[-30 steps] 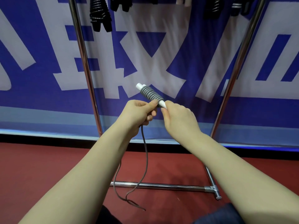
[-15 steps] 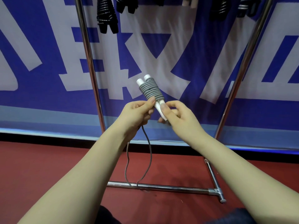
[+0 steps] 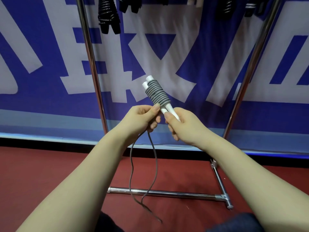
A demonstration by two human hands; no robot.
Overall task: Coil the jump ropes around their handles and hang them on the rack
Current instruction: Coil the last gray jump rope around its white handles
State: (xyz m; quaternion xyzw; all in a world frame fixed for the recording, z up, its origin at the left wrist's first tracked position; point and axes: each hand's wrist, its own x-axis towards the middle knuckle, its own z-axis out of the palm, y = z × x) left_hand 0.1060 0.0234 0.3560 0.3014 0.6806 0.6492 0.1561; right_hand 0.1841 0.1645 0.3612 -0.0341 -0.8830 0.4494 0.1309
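Note:
Two white jump-rope handles (image 3: 168, 109) lie side by side, tilted up to the left, with grey rope coiled (image 3: 157, 93) tightly around their upper half. My right hand (image 3: 183, 123) grips the handles at their lower end. My left hand (image 3: 142, 118) pinches the rope just below the coil, thumb against the last turn. The loose rope (image 3: 154, 164) hangs from my left hand in a long loop down to the floor. The chrome rack (image 3: 91, 61) stands right behind, with coiled black ropes (image 3: 108, 15) hanging at its top.
A blue and white banner (image 3: 50, 72) covers the wall behind the rack. The rack's base bar (image 3: 167, 193) and right foot (image 3: 220, 180) lie on the red floor (image 3: 41, 173). More dark coiled ropes (image 3: 225, 7) hang at the top right. My knees show at the bottom edge.
The handles turned, so both white tips now show, and the coil grew by a turn or so. The hanging loop swung and its end lies lower in view.

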